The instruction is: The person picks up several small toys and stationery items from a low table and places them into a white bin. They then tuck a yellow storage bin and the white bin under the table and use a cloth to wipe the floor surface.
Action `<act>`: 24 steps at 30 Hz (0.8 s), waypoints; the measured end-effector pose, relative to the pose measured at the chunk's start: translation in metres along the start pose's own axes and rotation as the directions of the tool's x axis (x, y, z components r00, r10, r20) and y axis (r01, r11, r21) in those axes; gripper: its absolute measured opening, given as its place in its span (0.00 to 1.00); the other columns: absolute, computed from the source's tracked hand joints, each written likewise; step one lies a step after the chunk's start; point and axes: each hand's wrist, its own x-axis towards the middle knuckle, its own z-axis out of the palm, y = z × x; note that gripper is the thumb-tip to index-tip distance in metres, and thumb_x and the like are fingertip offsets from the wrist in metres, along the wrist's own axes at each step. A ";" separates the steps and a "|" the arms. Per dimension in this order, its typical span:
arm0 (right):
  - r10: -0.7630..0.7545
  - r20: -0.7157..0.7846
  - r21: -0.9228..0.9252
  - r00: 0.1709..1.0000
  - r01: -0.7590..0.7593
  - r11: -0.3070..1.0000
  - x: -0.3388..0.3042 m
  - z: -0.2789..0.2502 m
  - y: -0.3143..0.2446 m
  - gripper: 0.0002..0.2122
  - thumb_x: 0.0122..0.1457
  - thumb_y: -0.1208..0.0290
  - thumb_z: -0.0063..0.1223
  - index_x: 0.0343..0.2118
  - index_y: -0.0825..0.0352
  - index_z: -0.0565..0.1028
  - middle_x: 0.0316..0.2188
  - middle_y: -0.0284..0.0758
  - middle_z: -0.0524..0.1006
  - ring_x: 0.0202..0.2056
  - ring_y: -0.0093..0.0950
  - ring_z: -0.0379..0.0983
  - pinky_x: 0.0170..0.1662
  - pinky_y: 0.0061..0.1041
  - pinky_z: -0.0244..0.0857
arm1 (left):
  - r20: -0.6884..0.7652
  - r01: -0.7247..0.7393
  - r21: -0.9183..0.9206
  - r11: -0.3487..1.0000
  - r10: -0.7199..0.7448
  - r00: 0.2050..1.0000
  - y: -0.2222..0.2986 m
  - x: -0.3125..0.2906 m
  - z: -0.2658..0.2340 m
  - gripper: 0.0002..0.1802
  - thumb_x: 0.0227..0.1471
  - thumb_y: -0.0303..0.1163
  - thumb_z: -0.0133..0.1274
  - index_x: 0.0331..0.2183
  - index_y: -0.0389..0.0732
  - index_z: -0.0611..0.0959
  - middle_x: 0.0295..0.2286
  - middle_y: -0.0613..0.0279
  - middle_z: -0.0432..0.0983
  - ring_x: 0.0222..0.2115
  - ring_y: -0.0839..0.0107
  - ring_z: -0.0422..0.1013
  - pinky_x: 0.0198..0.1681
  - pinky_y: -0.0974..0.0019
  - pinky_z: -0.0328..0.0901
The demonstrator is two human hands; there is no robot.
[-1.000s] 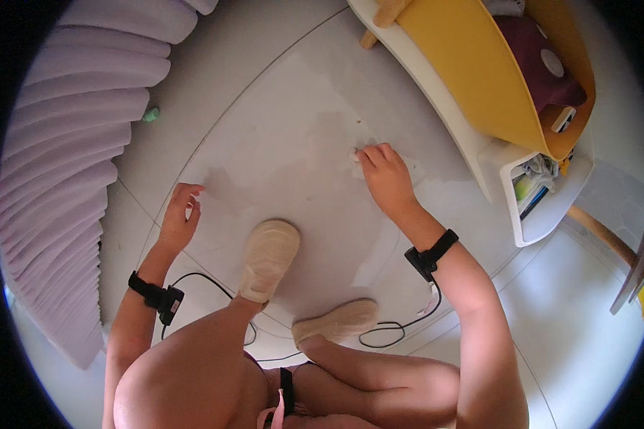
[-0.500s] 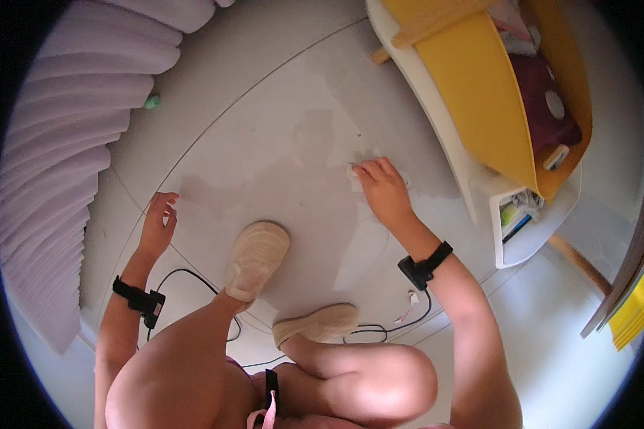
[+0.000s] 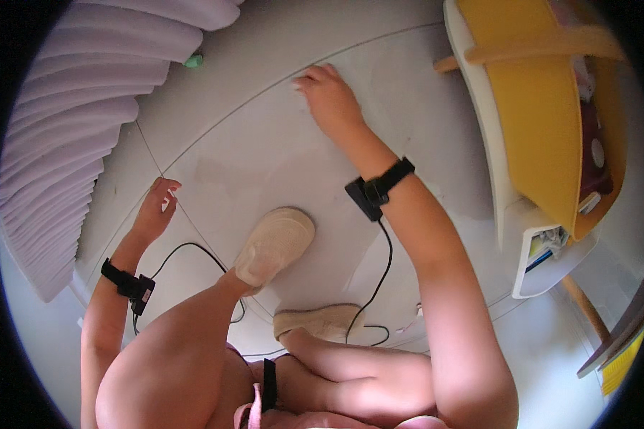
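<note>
My right hand (image 3: pixel 330 99) is pressed to the grey tiled floor ahead of me, its fingers bent down beside a tile joint. A thin white wipe (image 3: pixel 298 87) peeks out at its fingertips; most of it is hidden under the hand. Off to the left, my left hand (image 3: pixel 157 207) hovers over or rests on the floor, fingers loosely curled with a gap between thumb and fingers. I make out nothing held there. A damp-looking sheen covers part of the floor (image 3: pixel 257 161) between the hands.
Lilac ribbed furniture (image 3: pixel 114 64) lines the left, with a small green object (image 3: pixel 193 61) at its foot. On the right stands a white and yellow storage cart (image 3: pixel 529 121) with wooden legs. Black cables (image 3: pixel 388 264) run from my wrist straps past my beige shoes (image 3: pixel 277 243).
My right hand has slid forward and to the left across the floor, away from the cart. My left hand has barely shifted. The view has turned slightly, moving the cart rightward.
</note>
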 end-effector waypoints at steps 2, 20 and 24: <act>-0.319 0.297 0.140 0.900 0.290 0.947 0.005 0.013 -0.009 0.07 0.46 0.79 0.46 0.29 0.66 0.74 0.31 0.33 0.71 0.39 0.32 0.64 0.41 0.26 0.64 | 0.012 -0.005 0.013 1.000 0.005 1.000 -0.007 -0.005 0.003 0.15 0.43 0.17 0.45 0.37 0.40 0.71 0.33 0.60 0.66 0.29 0.70 0.66 0.33 0.69 0.63; -0.169 0.160 -0.114 0.972 0.189 0.975 -0.041 -0.042 -0.025 0.08 0.47 0.77 0.44 0.30 0.67 0.74 0.34 0.36 0.71 0.40 0.35 0.65 0.43 0.29 0.63 | -0.054 -0.059 -0.032 0.998 0.057 0.997 -0.005 0.001 0.006 0.33 0.42 0.17 0.45 0.52 0.40 0.55 0.33 0.57 0.66 0.31 0.66 0.67 0.36 0.66 0.63; -0.026 0.103 -0.157 0.994 0.042 0.987 0.015 0.012 -0.028 0.06 0.49 0.76 0.43 0.28 0.67 0.73 0.33 0.37 0.71 0.39 0.34 0.65 0.41 0.29 0.64 | -0.068 -0.045 -0.028 0.999 0.043 0.997 -0.025 -0.004 0.005 0.34 0.42 0.17 0.45 0.53 0.41 0.55 0.32 0.57 0.66 0.30 0.67 0.67 0.35 0.67 0.63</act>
